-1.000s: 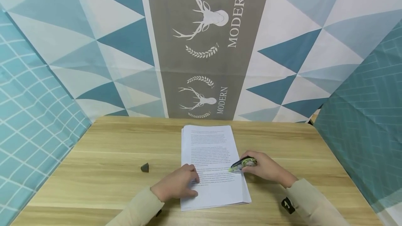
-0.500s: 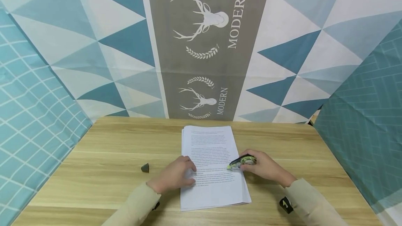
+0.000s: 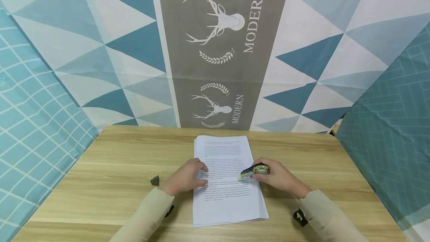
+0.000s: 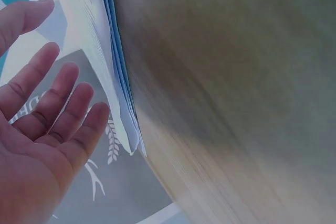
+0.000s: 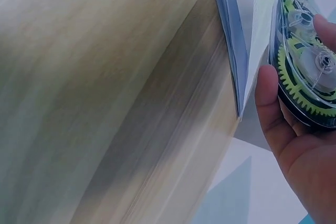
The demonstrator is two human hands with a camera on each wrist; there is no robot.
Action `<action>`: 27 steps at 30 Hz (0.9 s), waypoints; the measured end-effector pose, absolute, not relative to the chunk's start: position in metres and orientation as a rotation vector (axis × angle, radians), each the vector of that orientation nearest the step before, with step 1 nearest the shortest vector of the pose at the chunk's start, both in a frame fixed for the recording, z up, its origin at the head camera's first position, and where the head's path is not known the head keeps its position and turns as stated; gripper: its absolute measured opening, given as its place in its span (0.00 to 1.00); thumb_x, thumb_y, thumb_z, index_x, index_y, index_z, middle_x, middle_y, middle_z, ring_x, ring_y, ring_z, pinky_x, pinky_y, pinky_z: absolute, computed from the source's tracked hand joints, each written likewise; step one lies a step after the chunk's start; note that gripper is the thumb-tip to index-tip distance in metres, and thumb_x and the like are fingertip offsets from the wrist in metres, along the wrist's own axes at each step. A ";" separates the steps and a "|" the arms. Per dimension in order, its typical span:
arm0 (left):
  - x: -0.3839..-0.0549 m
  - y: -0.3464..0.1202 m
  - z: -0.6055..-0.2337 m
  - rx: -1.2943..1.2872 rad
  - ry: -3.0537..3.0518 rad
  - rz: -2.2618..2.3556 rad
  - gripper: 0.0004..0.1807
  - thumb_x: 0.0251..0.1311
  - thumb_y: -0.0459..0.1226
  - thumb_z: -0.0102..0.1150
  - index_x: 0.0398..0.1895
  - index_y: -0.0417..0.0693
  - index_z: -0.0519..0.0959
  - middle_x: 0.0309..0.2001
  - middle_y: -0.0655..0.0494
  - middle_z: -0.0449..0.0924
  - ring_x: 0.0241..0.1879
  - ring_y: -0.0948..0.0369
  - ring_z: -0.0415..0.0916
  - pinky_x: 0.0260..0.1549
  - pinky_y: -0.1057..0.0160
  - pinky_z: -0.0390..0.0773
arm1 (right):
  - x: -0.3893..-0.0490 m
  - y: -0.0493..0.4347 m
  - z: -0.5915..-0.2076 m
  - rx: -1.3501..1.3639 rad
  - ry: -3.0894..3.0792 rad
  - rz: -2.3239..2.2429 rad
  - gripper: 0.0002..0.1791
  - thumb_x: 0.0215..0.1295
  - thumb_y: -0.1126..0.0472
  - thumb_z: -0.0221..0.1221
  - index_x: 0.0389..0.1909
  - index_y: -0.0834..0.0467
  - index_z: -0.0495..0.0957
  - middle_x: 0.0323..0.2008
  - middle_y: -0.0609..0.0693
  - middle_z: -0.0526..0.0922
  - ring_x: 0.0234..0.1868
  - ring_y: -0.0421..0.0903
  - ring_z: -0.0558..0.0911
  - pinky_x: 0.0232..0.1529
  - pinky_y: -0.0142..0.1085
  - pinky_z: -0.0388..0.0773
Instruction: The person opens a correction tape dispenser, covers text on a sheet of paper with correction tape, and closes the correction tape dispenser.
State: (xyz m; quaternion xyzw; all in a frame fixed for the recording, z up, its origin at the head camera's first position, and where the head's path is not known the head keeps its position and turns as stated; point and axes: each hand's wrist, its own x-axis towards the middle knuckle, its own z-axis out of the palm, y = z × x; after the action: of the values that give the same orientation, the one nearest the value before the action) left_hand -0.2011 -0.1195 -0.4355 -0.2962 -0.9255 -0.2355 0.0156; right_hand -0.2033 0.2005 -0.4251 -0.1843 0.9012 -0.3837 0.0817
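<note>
A stack of printed paper sheets (image 3: pixel 228 210) lies on the table in the head view. Over its right side my right hand (image 3: pixel 280 176) grips a correction tape dispenser (image 3: pixel 259 169), clear-bodied with green and black parts. Its tip points left over the printed lines; whether it touches the paper I cannot tell. Toothed green wheels show through the dispenser's casing (image 5: pixel 291 74) in the right wrist view, between thumb and fingers. My left hand (image 3: pixel 186 176) is at the stack's left edge, holding nothing. The left wrist view shows its fingers (image 4: pixel 55 100) spread and loosely bent, apart from the sheets.
A small dark cap-like piece (image 3: pixel 155 180) lies on the wooden table (image 3: pixel 127 152), left of my left hand. A patterned cloth wall (image 3: pixel 221 66) rises behind the table's far edge, with tiled-print cloths on both sides.
My right hand has moved the dispenser slightly left and away from me over the page. My left hand has shifted away from me along the stack's left edge and lifted off the page.
</note>
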 end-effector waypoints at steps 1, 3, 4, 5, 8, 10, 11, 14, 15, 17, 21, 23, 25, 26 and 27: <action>-0.202 -0.119 -0.436 -0.925 -2.876 -0.731 0.14 0.46 0.38 0.68 0.35 0.41 0.79 0.35 0.52 0.77 0.36 0.58 0.72 0.41 0.59 0.73 | -0.204 0.200 -0.425 -0.555 2.691 -1.148 0.16 0.55 0.52 0.65 0.44 0.48 0.76 0.41 0.47 0.81 0.38 0.42 0.76 0.36 0.30 0.72; -0.205 -0.119 -0.436 -0.929 -2.875 -0.733 0.14 0.46 0.38 0.68 0.35 0.41 0.79 0.35 0.51 0.77 0.37 0.57 0.73 0.42 0.58 0.73 | -0.206 0.197 -0.424 -0.558 2.689 -1.148 0.16 0.55 0.52 0.65 0.44 0.48 0.76 0.41 0.47 0.81 0.38 0.42 0.76 0.36 0.30 0.72; -0.206 -0.118 -0.436 -0.929 -2.874 -0.732 0.14 0.46 0.38 0.68 0.35 0.41 0.79 0.35 0.51 0.78 0.37 0.57 0.73 0.42 0.58 0.73 | -0.207 0.196 -0.424 -0.554 2.692 -1.146 0.16 0.55 0.52 0.65 0.44 0.48 0.76 0.41 0.47 0.81 0.38 0.42 0.76 0.35 0.30 0.72; -0.208 -0.118 -0.436 -0.931 -2.874 -0.730 0.14 0.45 0.38 0.68 0.35 0.41 0.79 0.35 0.51 0.77 0.37 0.57 0.72 0.42 0.58 0.73 | -0.208 0.195 -0.424 -0.552 2.694 -1.144 0.16 0.55 0.52 0.65 0.44 0.48 0.76 0.41 0.48 0.81 0.37 0.43 0.76 0.35 0.30 0.72; -0.211 -0.117 -0.436 -0.918 -2.886 -0.732 0.15 0.45 0.38 0.68 0.35 0.41 0.79 0.36 0.51 0.77 0.37 0.57 0.72 0.43 0.57 0.73 | -0.211 0.191 -0.423 -0.547 2.703 -1.132 0.16 0.55 0.53 0.65 0.44 0.48 0.76 0.40 0.47 0.81 0.37 0.42 0.75 0.35 0.31 0.72; -0.214 -0.117 -0.437 -0.909 -2.898 -0.721 0.15 0.45 0.38 0.68 0.35 0.41 0.79 0.36 0.51 0.77 0.37 0.58 0.71 0.43 0.56 0.73 | -0.213 0.188 -0.423 -0.547 2.710 -1.121 0.15 0.54 0.53 0.66 0.43 0.48 0.76 0.40 0.46 0.81 0.37 0.42 0.75 0.36 0.31 0.72; -0.215 -0.116 -0.437 -0.903 -2.904 -0.719 0.15 0.45 0.38 0.68 0.35 0.41 0.79 0.36 0.51 0.77 0.37 0.58 0.71 0.44 0.56 0.73 | -0.214 0.187 -0.423 -0.549 2.710 -1.120 0.15 0.54 0.53 0.65 0.43 0.48 0.77 0.40 0.46 0.81 0.38 0.42 0.76 0.36 0.32 0.72; -0.217 -0.115 -0.438 -0.893 -2.923 -0.706 0.14 0.44 0.38 0.68 0.35 0.41 0.79 0.36 0.52 0.77 0.37 0.59 0.71 0.43 0.57 0.73 | -0.217 0.183 -0.422 -0.558 2.701 -1.120 0.15 0.55 0.52 0.65 0.43 0.47 0.77 0.40 0.45 0.81 0.38 0.42 0.76 0.37 0.33 0.72; -0.218 -0.115 -0.438 -0.889 -2.931 -0.702 0.14 0.44 0.38 0.68 0.35 0.42 0.80 0.36 0.52 0.77 0.37 0.59 0.70 0.44 0.57 0.73 | -0.218 0.182 -0.423 -0.559 2.696 -1.122 0.15 0.55 0.52 0.65 0.43 0.47 0.77 0.40 0.45 0.81 0.38 0.42 0.76 0.38 0.33 0.72; -0.219 -0.114 -0.439 -0.879 -2.943 -0.703 0.14 0.44 0.38 0.68 0.35 0.42 0.80 0.36 0.52 0.77 0.36 0.60 0.70 0.43 0.57 0.73 | -0.219 0.180 -0.423 -0.565 2.685 -1.134 0.15 0.55 0.53 0.65 0.44 0.47 0.76 0.40 0.45 0.81 0.38 0.42 0.76 0.38 0.33 0.72; -0.221 -0.112 -0.439 -0.865 -2.965 -0.718 0.14 0.43 0.37 0.68 0.34 0.42 0.80 0.35 0.53 0.76 0.36 0.60 0.69 0.43 0.57 0.72 | -0.222 0.177 -0.423 -0.575 2.680 -1.145 0.15 0.55 0.53 0.65 0.44 0.47 0.76 0.41 0.45 0.81 0.39 0.42 0.75 0.39 0.34 0.72; -0.221 -0.111 -0.438 -0.861 -2.972 -0.730 0.13 0.43 0.37 0.69 0.34 0.42 0.80 0.35 0.53 0.76 0.36 0.60 0.69 0.43 0.56 0.72 | -0.223 0.176 -0.423 -0.583 2.682 -1.148 0.15 0.55 0.53 0.66 0.44 0.47 0.76 0.42 0.45 0.81 0.39 0.42 0.76 0.41 0.34 0.72; -0.222 -0.111 -0.438 -0.857 -2.978 -0.741 0.13 0.43 0.37 0.69 0.33 0.42 0.80 0.35 0.53 0.76 0.37 0.60 0.69 0.44 0.56 0.72 | -0.224 0.175 -0.423 -0.587 2.684 -1.152 0.15 0.55 0.54 0.66 0.43 0.46 0.76 0.42 0.45 0.81 0.40 0.42 0.76 0.41 0.35 0.72; -0.222 -0.111 -0.438 -0.854 -2.982 -0.745 0.13 0.43 0.37 0.69 0.34 0.43 0.80 0.35 0.54 0.76 0.37 0.60 0.69 0.44 0.56 0.72 | -0.225 0.174 -0.423 -0.591 2.684 -1.153 0.15 0.55 0.54 0.66 0.43 0.46 0.76 0.42 0.45 0.81 0.40 0.42 0.76 0.42 0.35 0.72; -0.222 -0.111 -0.439 -0.850 -2.985 -0.752 0.13 0.43 0.37 0.69 0.33 0.42 0.80 0.35 0.54 0.76 0.37 0.60 0.70 0.44 0.56 0.72 | -0.225 0.174 -0.423 -0.594 2.687 -1.153 0.15 0.55 0.54 0.66 0.43 0.46 0.76 0.42 0.45 0.81 0.40 0.42 0.76 0.42 0.35 0.72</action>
State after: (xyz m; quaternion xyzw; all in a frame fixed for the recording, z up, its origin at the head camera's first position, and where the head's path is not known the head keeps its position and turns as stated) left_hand -0.2224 -0.1108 -0.4388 -0.2660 -0.9344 -0.2354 -0.0259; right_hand -0.2252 0.1738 -0.4235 -0.1984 0.8978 -0.3852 0.0788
